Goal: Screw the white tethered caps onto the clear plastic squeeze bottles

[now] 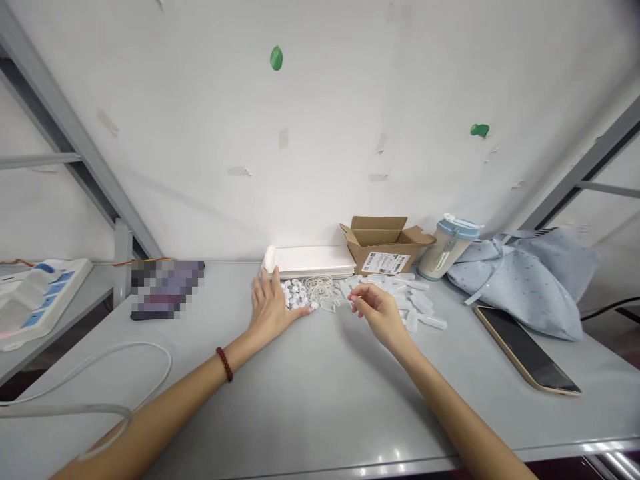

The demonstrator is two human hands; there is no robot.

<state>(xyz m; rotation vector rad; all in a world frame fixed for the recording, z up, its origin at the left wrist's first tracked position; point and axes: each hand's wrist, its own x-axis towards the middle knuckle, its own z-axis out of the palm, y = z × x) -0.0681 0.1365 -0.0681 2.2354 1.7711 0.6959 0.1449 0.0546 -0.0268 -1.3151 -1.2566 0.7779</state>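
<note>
My left hand [271, 307] lies with its fingers spread around a small pile of white caps [296, 293], its thumb next to the nearest one. To the right of the caps is a tangle of thin off-white string [319, 288]. A strand of it runs to my right hand [379, 312], whose thumb and fingers are pinched together on it. Behind and beside that hand, several translucent plastic tubes [423, 303] are scattered on the table. My right hand hides some of them.
A stack of white paper sheets [315, 260] and an open cardboard box [383, 247] stand against the wall. At right are a blue-lidded cup [447, 250], a light-blue fabric bag [525, 280] and a phone [527, 350]. A white cable [167, 363] loops at left on the grey table [300, 407].
</note>
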